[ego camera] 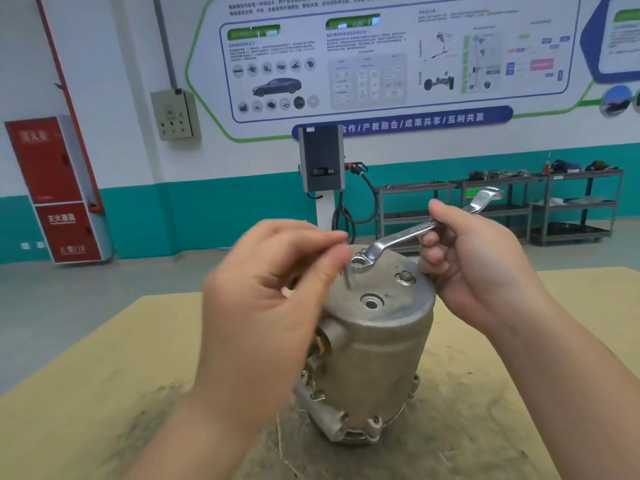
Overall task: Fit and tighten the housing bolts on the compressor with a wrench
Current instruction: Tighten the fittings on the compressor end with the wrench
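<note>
A grey metal compressor [374, 355] stands upright on a yellowish wooden table [571, 341]. My right hand [474, 268] grips the shaft of a silver ring wrench [398, 237], whose ring end hovers over the top of the housing near its far left rim. My left hand [273, 292], blurred, pinches a thin bolt [347, 278] between thumb and fingertips, its shank pointing down at the housing top just beside the wrench ring. A round hole sits in the middle of the top, and a recessed port lies at its right.
The tabletop carries dirt and bits of straw around the compressor's base. Behind stand a charging post [322, 161] with a cable, grey metal shelf carts [568, 202] with parts, a red fire cabinet [52, 188] at left and a wall poster.
</note>
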### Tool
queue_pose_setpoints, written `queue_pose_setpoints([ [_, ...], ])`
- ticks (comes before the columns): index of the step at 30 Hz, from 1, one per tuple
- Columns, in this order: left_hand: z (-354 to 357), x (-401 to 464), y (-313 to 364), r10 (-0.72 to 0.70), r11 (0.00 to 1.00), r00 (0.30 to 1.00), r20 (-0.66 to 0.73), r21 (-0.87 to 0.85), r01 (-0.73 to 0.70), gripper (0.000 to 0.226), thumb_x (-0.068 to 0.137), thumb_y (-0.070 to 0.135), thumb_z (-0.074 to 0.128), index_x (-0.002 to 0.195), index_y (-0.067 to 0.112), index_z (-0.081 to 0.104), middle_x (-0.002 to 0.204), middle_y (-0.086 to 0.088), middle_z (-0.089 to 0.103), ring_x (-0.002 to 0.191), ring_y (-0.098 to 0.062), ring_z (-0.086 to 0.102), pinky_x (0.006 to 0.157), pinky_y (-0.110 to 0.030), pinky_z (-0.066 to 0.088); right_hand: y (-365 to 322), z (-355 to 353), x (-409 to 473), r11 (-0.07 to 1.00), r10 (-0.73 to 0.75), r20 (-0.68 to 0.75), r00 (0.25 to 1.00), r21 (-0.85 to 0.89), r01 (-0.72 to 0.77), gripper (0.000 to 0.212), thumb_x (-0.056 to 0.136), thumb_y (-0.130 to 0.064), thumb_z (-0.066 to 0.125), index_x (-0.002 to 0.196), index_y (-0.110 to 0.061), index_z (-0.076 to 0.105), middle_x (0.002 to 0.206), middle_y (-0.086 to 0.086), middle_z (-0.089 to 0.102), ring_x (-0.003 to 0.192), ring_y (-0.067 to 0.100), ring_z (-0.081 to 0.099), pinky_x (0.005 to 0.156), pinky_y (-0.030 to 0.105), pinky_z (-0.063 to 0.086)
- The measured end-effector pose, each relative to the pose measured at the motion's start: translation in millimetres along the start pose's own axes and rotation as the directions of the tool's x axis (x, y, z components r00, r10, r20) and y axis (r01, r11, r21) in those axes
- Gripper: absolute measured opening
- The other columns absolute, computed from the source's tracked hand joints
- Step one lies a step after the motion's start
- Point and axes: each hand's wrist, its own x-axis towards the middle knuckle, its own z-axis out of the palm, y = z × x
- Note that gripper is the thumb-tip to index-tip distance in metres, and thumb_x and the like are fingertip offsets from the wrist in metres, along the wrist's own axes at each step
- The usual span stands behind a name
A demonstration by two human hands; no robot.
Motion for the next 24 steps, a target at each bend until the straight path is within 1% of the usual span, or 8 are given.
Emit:
queue_pose_setpoints([
  [3,14,-10,3,0.056,0.992,0.996,0.068,0.108,-0.064,0.01,0.083,0.021,0.075,0.09,0.015,0.077,0.094,0.007,0.069,0.091,-0.004,0.066,0.082,-0.019,0.055,1,4,-3,1.0,0.005,0.032,0.999,0.009,-0.005,0.023,0.1,-0.02,0.053,0.079,-0.012,0.049,0.047,-0.003,0.048,0.035,0.007,0.038,0.036,0.016,0.031],
  [5,15,-14,-2,0.028,0.994,0.998,0.062,0.105,-0.035,0.011,0.082,0.02,0.077,0.09,0.012,0.077,0.096,0.007,0.069,0.092,-0.005,0.067,0.082,-0.024,0.057,3,6,-5,1.0,-0.015,0.048,0.999,0.006,0.014,0.023,0.1,-0.02,0.052,0.08,-0.012,0.049,0.047,-0.003,0.049,0.036,0.007,0.039,0.036,0.016,0.031],
  [9,14,-16,-7,-0.031,0.999,0.999,0.01,0.022,0.031,0.007,0.08,0.017,0.075,0.085,0.02,0.071,0.094,0.011,0.066,0.093,-0.018,0.068,0.078,-0.035,0.059,4,9,-6,0.996,0.001,0.062,0.998,0.086,-0.007,0.025,0.1,-0.02,0.051,0.077,-0.011,0.048,0.047,-0.002,0.048,0.035,0.008,0.039,0.036,0.017,0.032],
  [11,13,-16,-8,-0.087,0.995,0.996,-0.003,-0.04,0.087,0.009,0.079,0.024,0.073,0.083,0.028,0.066,0.092,0.01,0.065,0.09,-0.022,0.068,0.077,-0.036,0.059,3,8,-5,0.987,0.04,0.064,0.997,0.15,-0.05,0.025,0.1,-0.02,0.052,0.077,-0.011,0.048,0.048,-0.002,0.047,0.036,0.008,0.039,0.037,0.017,0.032],
  [15,10,-14,-11,-0.137,0.986,0.988,0.071,-0.084,0.142,0.009,0.076,0.031,0.067,0.082,0.027,0.062,0.092,0.008,0.066,0.093,-0.022,0.068,0.08,-0.03,0.057,2,8,-6,0.98,0.068,0.063,0.996,0.183,-0.078,0.024,0.1,-0.02,0.052,0.078,-0.012,0.048,0.048,-0.002,0.046,0.037,0.008,0.038,0.038,0.017,0.031],
  [18,7,-12,-16,-0.163,0.979,0.977,0.137,-0.099,0.177,0.013,0.076,0.026,0.072,0.077,0.026,0.058,0.092,0.009,0.066,0.095,-0.02,0.067,0.08,-0.023,0.054,2,7,-7,0.979,0.071,0.07,0.995,0.185,-0.083,0.025,0.1,-0.019,0.051,0.077,-0.012,0.047,0.048,-0.002,0.045,0.037,0.008,0.037,0.038,0.017,0.031],
  [21,4,-10,-20,-0.146,0.985,0.975,0.167,-0.069,0.159,0.019,0.076,0.014,0.072,0.074,0.025,0.057,0.092,0.008,0.065,0.095,-0.018,0.066,0.079,-0.021,0.053,1,6,-8,0.977,0.078,0.079,0.994,0.194,-0.092,0.024,0.1,-0.019,0.051,0.077,-0.012,0.046,0.048,-0.001,0.046,0.036,0.008,0.038,0.036,0.017,0.031],
  [24,0,-8,-20,-0.095,0.992,0.97,0.223,-0.056,0.11,0.017,0.076,0.017,0.073,0.073,0.022,0.057,0.092,0.008,0.065,0.096,-0.018,0.065,0.08,-0.021,0.051,1,6,-9,0.972,0.085,0.079,0.993,0.211,-0.1,0.025,0.1,-0.019,0.052,0.076,-0.012,0.047,0.049,-0.001,0.045,0.036,0.008,0.038,0.036,0.018,0.031],
])
